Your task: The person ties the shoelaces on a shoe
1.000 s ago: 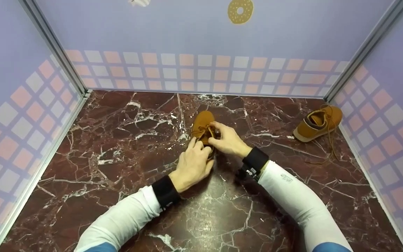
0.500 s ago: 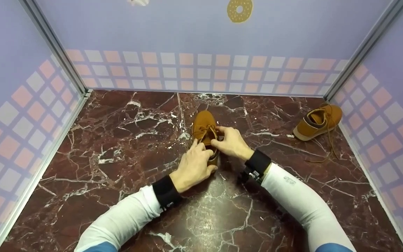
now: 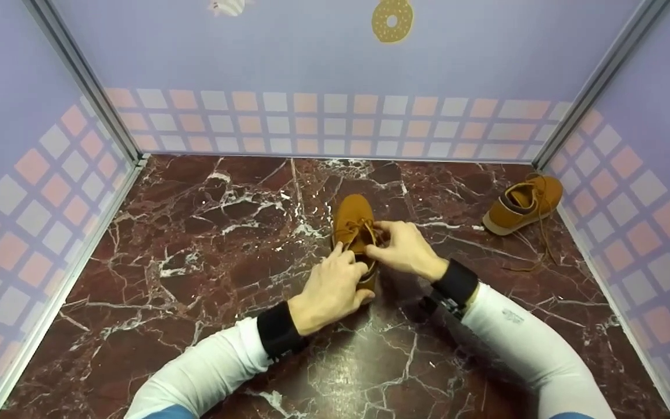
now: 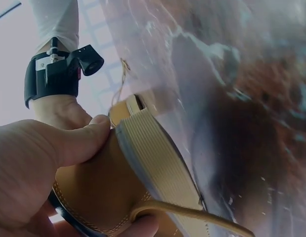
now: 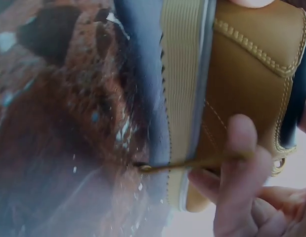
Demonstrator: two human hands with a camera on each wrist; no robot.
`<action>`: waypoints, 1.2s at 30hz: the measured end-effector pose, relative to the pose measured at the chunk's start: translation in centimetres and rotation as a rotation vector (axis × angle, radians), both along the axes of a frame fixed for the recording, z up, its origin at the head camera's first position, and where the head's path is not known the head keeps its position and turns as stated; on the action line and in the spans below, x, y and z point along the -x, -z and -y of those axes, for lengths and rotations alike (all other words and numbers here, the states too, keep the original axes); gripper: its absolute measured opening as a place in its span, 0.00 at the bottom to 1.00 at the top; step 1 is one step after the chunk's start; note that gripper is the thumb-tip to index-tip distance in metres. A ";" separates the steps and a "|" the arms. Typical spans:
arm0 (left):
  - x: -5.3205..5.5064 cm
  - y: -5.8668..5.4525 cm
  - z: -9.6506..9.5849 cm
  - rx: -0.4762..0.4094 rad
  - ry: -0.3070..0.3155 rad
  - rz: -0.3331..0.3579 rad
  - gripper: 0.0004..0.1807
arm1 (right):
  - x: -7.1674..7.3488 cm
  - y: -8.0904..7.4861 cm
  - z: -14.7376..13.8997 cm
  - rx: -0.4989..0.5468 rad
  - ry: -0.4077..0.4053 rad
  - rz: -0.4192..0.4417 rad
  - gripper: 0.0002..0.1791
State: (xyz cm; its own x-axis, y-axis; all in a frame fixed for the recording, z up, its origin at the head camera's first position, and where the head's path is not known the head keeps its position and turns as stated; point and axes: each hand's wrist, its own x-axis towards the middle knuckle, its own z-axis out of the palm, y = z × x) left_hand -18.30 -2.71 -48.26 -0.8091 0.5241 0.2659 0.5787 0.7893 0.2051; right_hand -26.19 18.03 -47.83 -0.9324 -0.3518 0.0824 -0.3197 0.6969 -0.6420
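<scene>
Head view: left hand [image 3: 326,291] is gripping the central shoe [image 3: 353,212] by its heel [image 3: 366,283], right hand [image 3: 407,249] is pinching its right collar [image 5: 292,113]; its length is running toe-away between them.

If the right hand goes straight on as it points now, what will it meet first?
Most likely the nearer tan lace-up shoe: the right hand points at its side and seems to grip it, though depth is hard to judge.
</scene>
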 end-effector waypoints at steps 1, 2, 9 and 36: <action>-0.2 0.0 -0.1 0.011 0.005 0.000 0.21 | -0.2 0.0 -0.1 -0.026 -0.006 -0.013 0.36; -0.3 0.1 -0.1 0.021 0.009 -0.004 0.21 | -0.3 -0.1 -0.2 -0.049 -0.011 -0.021 0.35; -1.0 1.1 -0.2 0.066 0.010 -0.027 0.21 | -1.0 -0.3 -0.8 -0.178 -0.050 -0.008 0.35; 0.9 -0.3 0.8 -0.090 0.014 0.104 0.30 | -0.6 -1.6 -2.8 0.030 -0.176 -0.179 0.08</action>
State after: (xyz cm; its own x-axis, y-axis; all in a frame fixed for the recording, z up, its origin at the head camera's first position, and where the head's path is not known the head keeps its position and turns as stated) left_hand -19.23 -3.55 -47.97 -0.8274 0.5134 0.2275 0.5616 0.7569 0.3344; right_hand -25.62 20.83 -46.24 -0.8265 -0.5025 0.2537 -0.5451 0.6015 -0.5840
